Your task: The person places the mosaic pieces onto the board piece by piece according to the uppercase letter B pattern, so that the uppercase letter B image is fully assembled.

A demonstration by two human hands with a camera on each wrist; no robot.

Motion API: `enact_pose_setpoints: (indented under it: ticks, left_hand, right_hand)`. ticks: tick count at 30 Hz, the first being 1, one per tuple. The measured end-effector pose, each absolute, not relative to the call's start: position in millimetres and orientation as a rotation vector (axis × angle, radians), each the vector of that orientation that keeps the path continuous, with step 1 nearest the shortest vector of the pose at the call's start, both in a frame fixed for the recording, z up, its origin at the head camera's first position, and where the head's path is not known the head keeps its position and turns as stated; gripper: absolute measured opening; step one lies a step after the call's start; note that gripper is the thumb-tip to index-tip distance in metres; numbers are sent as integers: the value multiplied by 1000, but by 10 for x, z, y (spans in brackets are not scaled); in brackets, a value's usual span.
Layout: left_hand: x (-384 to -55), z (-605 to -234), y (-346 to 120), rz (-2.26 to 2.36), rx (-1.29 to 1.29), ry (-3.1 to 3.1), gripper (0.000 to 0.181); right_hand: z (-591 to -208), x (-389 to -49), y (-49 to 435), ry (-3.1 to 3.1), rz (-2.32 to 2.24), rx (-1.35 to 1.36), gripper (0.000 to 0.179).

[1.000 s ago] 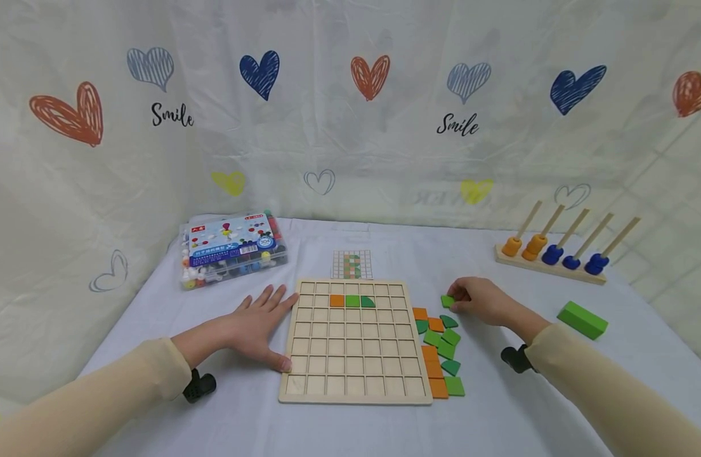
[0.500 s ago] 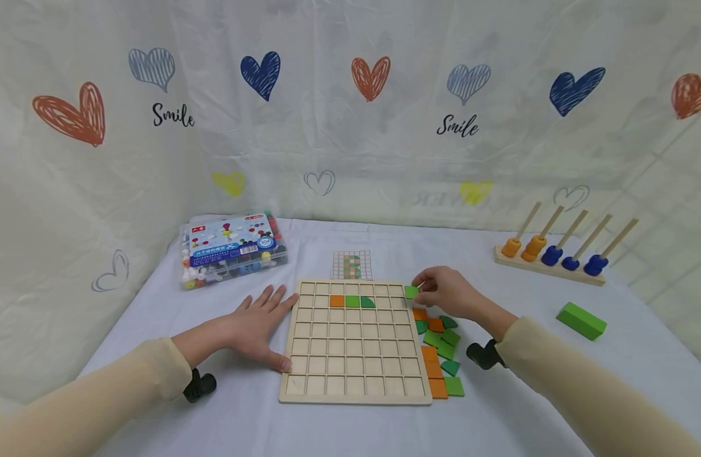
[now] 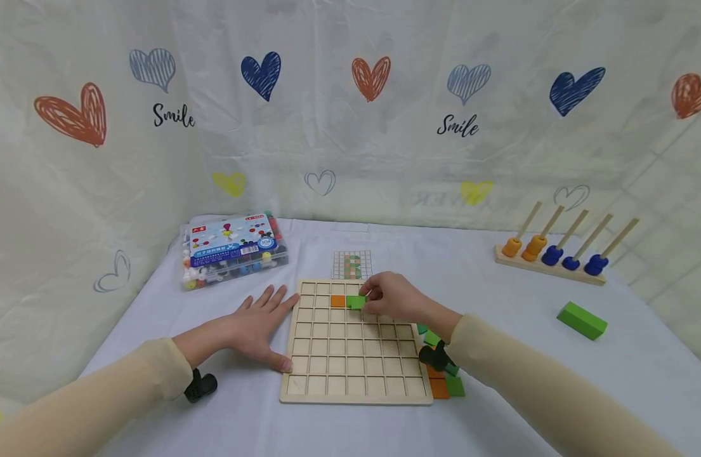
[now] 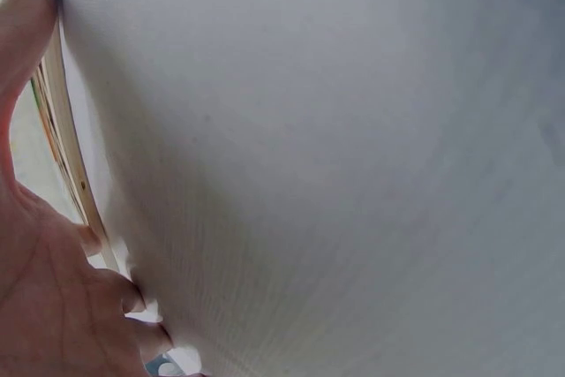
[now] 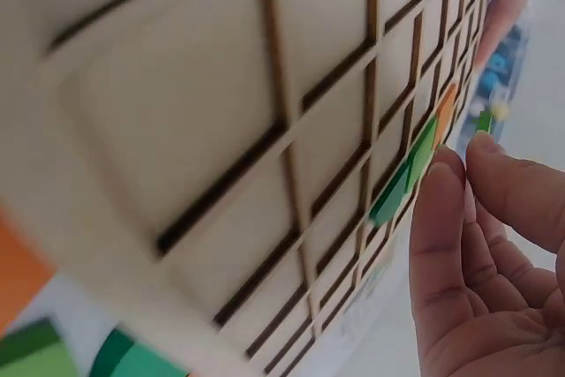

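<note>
Green tile [image 3: 358,303] hangs over the far half of a wooden board [image 3: 336,384], pinched between thumb and fingertips of the right hand [image 3: 397,297]; the right wrist view shows it near the grid, raised off it. The left hand [image 3: 250,330] lies wide, fingers spread, its fingertips and thumb touching the board's left edge. On the left, a strip of white cloth [image 3: 224,431] separates that edge from the cloth's own left border; on the right, a broader stretch runs from the board to a green block [image 3: 582,320]. Close to the board's right edge lie loose pieces [image 3: 438,388], orange, green and dark green, partly covered by the right forearm, so their full number cannot be told. Just beyond the far edge lies a patterned card [image 3: 352,263]. The raised grid counts seven columns by seven rows, and three pieces sit side by side in its second row from the far edge: one orange tile [image 3: 337,301], one seated light-green tile [image 5: 421,154] and one dark green rounded piece [image 5: 389,198]. One plastic box [image 3: 234,241] stands at the far left, well apart from the board; one bead rack [image 3: 547,266] at the far right carries five pegs, two with orange beads and three with blue. Two black wrist cameras [image 3: 200,385] show, one by each sleeve.
</note>
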State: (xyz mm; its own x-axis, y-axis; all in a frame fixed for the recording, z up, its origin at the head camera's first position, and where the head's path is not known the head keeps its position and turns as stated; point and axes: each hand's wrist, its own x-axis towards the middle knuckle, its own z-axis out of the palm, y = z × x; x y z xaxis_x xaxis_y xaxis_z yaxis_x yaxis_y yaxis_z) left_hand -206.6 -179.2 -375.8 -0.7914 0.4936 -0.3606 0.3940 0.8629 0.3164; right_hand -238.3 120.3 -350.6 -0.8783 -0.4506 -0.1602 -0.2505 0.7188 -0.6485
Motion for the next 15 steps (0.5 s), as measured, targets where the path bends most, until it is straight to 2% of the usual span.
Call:
enact_pose_setpoints:
  ticks: [15]
  left_hand:
    - [-2065,-3770,-1784,310,652,2601,128]
  right_hand:
    - [-3624,-2327,806,2679,-792,-561,19]
